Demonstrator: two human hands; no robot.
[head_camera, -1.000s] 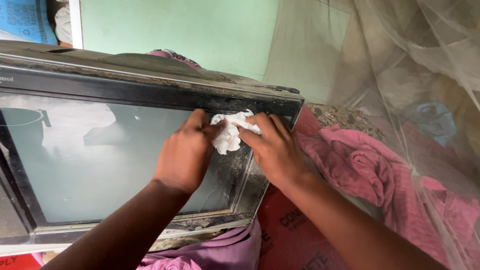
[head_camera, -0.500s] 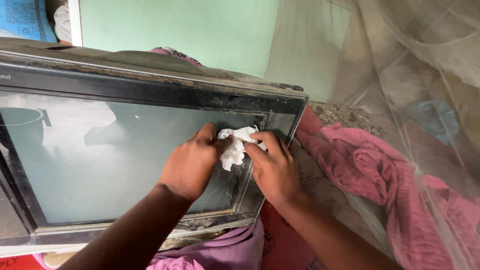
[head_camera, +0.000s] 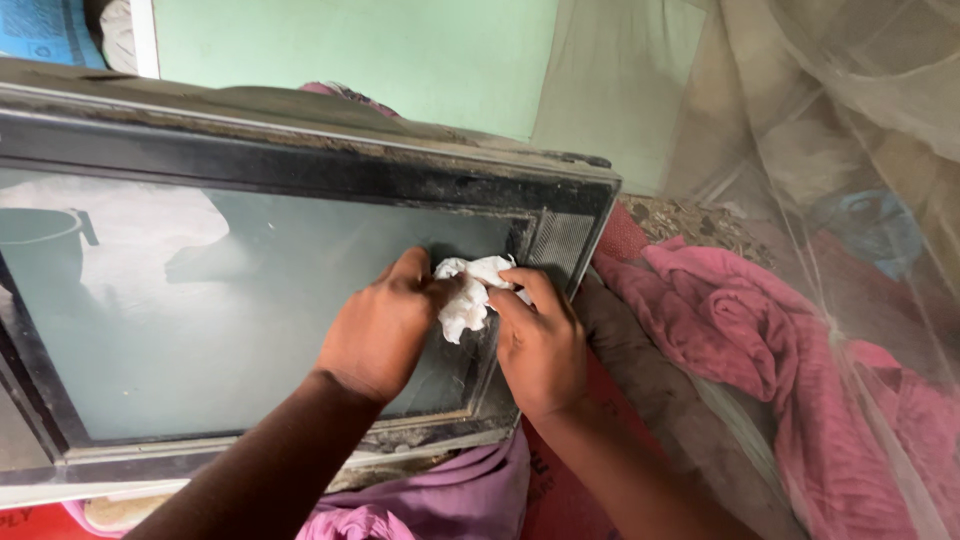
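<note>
Both your hands press a crumpled white tissue (head_camera: 468, 296) against the right side of an old television's screen (head_camera: 230, 310).

Your left hand (head_camera: 385, 325) lies flat on the glass with its fingers (head_camera: 412, 268) closed onto the left side of the tissue, and your right hand (head_camera: 540, 345) meets it from the other side, its fingers (head_camera: 525, 285) pinching the same wad, so the tissue sits between the two, touching the glass just inside the black frame (head_camera: 300, 170) near the upper right corner. The frame's edges are coated in grime, and the speaker grille (head_camera: 555, 245) sits just right of the tissue. A pink cloth (head_camera: 730, 330) is heaped to the right of the set, partly under a sheer net (head_camera: 850, 150), and a purple cloth (head_camera: 450, 495) bunches below the television's lower edge.
</note>
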